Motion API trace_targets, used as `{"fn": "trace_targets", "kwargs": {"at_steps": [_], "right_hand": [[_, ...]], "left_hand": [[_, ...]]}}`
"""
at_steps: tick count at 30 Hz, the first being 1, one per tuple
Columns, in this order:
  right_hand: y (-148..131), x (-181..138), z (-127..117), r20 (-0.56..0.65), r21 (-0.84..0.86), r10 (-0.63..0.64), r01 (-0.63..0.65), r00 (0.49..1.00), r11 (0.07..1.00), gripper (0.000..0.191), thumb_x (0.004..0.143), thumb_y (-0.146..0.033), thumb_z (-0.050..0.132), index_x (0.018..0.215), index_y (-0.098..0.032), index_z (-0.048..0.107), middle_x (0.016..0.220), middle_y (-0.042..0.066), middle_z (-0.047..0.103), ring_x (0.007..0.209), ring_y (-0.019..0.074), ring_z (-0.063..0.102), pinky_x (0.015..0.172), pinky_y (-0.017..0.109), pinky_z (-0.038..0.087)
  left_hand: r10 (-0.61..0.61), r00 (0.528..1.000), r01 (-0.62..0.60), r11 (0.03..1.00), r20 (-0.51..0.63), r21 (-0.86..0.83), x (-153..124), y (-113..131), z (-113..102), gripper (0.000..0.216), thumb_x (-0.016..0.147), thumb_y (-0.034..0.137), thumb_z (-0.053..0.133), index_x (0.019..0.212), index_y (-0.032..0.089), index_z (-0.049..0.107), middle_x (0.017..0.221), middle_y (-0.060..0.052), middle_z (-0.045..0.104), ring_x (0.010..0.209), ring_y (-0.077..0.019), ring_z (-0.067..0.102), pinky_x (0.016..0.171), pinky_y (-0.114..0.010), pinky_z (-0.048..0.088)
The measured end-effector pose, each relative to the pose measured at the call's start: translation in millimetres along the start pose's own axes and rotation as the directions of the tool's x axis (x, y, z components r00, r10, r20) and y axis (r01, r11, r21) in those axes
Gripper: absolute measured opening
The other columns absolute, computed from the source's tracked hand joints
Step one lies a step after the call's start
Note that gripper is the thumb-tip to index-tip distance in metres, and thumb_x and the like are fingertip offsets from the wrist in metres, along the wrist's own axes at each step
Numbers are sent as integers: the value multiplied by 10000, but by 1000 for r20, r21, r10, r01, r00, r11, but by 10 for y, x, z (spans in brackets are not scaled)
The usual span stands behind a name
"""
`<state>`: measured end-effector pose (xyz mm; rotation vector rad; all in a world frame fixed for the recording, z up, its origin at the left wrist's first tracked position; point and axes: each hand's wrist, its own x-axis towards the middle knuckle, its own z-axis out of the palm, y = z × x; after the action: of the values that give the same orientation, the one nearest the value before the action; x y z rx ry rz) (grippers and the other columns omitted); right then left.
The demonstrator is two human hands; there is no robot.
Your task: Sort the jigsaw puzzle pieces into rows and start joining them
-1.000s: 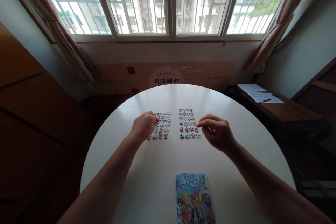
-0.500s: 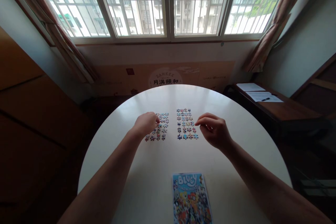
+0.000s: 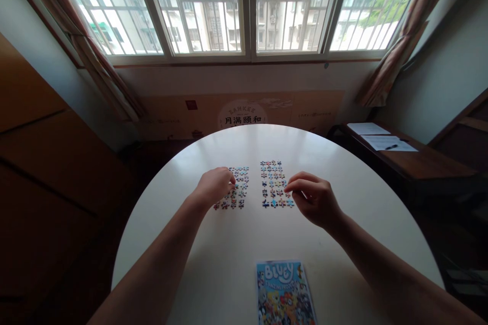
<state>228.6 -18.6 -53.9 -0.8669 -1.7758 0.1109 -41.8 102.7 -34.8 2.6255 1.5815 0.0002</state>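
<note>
My left hand (image 3: 214, 187) rests curled on the left piece grid (image 3: 234, 189), fingertips pinched; whether it grips a piece, I cannot tell. My right hand (image 3: 314, 198), half-closed, hovers at the right grid (image 3: 275, 184) edge. Pieces are spaced for sorting on the table (image 3: 229, 244); box (image 3: 284, 292) lies near me.

The round bench (image 3: 236, 244) has a smooth white top with a soft sheen that mirrors the window light. The puzzle pieces (image 3: 275, 184) look like printed card, small and colourful. The booklet (image 3: 285, 293) has a glossy printed paper cover. The side desk (image 3: 419, 162) is dark polished wood carrying matt white paper sheets (image 3: 381, 141). The curtains (image 3: 404, 35) are brownish cloth. The window bars (image 3: 213, 5) look like painted metal.
</note>
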Motion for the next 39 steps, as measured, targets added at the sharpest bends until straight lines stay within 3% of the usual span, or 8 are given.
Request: {"fn": "trace_targets", "kwargs": {"at_steps": [8,19,29,35,39], "right_hand": [[-17,-11,45,22,5,-8,8,1000,1000,270,823,5,557,833,-195,738,868,34,716,723,128,687,611,227,535],[-82,8,79,33,21,-23,23,999,1000,271,811,5,546,817,-190,735,851,32,718,666,105,643,524,197,465],[-49,10,56,32,9,-9,8,999,1000,263,820,-1,561,811,-187,746,863,32,719,633,90,620,505,188,444],[-21,12,30,34,8,-5,5,999,1000,253,833,-8,578,828,-197,747,876,28,727,667,101,641,527,194,465],[-15,34,-15,18,-11,-3,3,1000,1000,247,827,-15,568,811,-195,736,875,28,726,660,102,637,539,202,473]], "left_hand": [[-10,998,7,999,56,48,29,35,-30,140,838,227,709,916,261,819,1084,-53,756,971,-229,682,752,-282,482],[-10,990,6,999,139,33,72,60,-112,160,826,194,696,944,218,802,1105,-77,766,990,-238,694,734,-273,477],[16,986,-7,999,168,-49,96,-18,-143,106,814,209,709,892,188,778,984,-75,771,862,-218,680,663,-281,435],[56,987,-38,992,151,-124,85,-74,-155,90,834,241,672,844,188,745,925,-56,759,795,-192,664,662,-271,431],[68,998,-63,962,8,-266,-19,-117,-268,122,849,282,650,831,188,724,913,-54,755,781,-193,665,695,-280,459]]}}
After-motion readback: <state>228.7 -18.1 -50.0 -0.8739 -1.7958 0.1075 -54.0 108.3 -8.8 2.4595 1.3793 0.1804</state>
